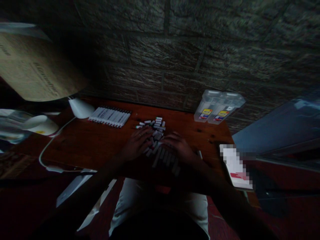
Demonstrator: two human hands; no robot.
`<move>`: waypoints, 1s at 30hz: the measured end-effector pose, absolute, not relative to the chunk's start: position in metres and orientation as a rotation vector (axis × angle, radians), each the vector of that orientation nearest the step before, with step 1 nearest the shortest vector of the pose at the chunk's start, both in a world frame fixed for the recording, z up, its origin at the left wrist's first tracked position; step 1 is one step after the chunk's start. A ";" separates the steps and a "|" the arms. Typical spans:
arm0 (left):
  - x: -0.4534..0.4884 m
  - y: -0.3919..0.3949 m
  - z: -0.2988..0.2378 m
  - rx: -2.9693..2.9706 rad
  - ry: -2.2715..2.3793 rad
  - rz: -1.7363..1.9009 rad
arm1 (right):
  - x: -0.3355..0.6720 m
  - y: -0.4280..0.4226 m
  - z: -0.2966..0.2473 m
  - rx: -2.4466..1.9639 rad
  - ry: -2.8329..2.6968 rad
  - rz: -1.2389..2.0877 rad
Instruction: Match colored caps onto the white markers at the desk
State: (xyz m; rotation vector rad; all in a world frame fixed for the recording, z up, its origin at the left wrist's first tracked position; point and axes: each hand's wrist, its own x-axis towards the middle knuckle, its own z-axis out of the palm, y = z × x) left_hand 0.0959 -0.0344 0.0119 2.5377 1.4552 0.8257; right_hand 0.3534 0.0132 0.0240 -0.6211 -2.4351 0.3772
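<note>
A loose pile of short white pieces that look like marker caps (158, 135), a few with green ends, lies on the wooden table (95, 146). At the pile's left side is my left hand (137, 141), palm down, its fingers stretched out and touching the pieces. From the right, my right hand (180, 146) reaches over the pile with its fingers extended and apart. Below it, in shadow, several white markers (166, 158) lie side by side near the table's front edge. Whether a small piece sits under either hand's fingertips is hidden.
A neat row of white markers (110, 116) lies at the back left, beside a lamp (80, 108) and a paper cup (41, 125). Two clear plastic cases (217, 106) stand by the brick wall (155, 60). A phone (233, 166) lies at the right edge. A white cable (41, 155) hangs left.
</note>
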 end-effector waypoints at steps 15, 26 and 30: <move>0.160 -0.103 0.039 2.395 1.852 0.304 | 0.377 0.043 0.006 -1.094 -2.304 0.113; 0.167 -0.117 0.043 2.196 2.058 0.196 | 0.379 0.040 0.005 -1.104 -2.289 0.130; 0.153 -0.127 0.063 1.935 1.992 0.350 | 0.381 0.038 0.008 -1.149 -2.265 0.119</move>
